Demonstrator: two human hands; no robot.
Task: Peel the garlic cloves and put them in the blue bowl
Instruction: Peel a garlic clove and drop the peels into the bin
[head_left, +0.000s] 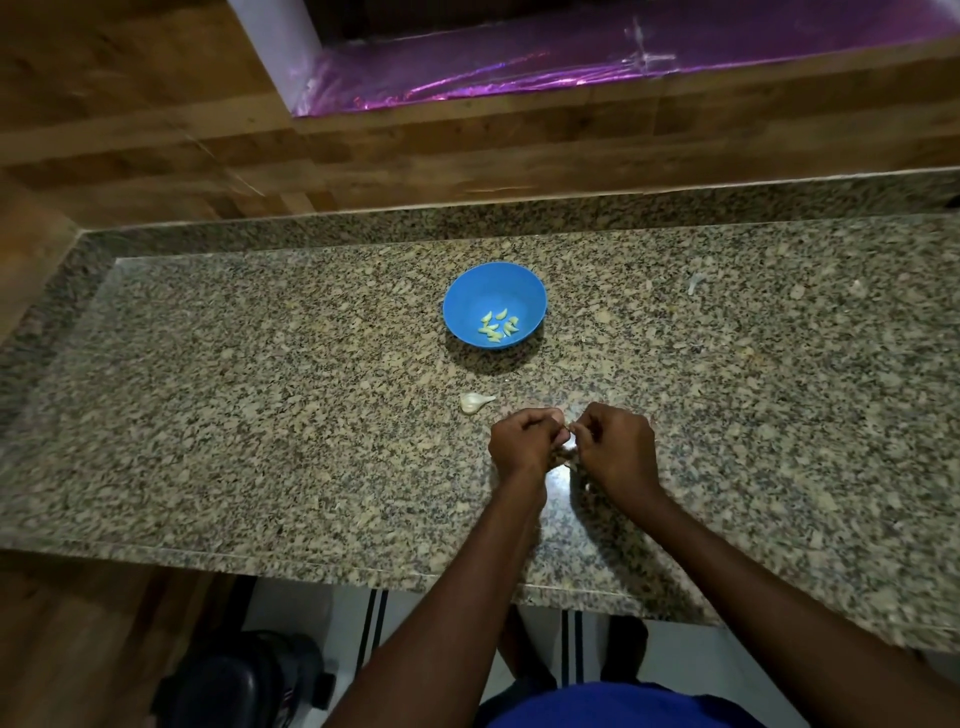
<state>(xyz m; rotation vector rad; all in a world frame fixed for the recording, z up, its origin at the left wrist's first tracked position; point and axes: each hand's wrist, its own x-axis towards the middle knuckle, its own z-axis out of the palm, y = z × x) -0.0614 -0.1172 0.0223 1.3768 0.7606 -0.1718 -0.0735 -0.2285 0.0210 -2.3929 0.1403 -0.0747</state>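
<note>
- The blue bowl (494, 304) sits on the speckled granite counter (260, 415), and I place everything else from it.
- Inside the bowl, toward its near side, lies a small heap of peeled cloves (498, 326), pale yellow-green.
- On the counter just in front of the bowl, a little to its left, lies an unpeeled garlic piece (475, 402), white with a tapered tip pointing right.
- Nearer than that piece, both hands meet over the counter, fingertips together.
- The left hand (522, 441) has its fingers curled inward, pinching at something small between the two hands.
- The right hand (613, 447) is curled the same way, and a sliver of a white garlic clove (569, 441) shows between its fingers and the left hand; which hand carries the weight I cannot tell.
- Well to the right of the bowl, a scrap of white skin (696, 283) lies on the stone.
- Behind the bowl rises a wood-panelled wall (156, 130), with a shiny purple sheet (519, 67) on the ledge above.
</note>
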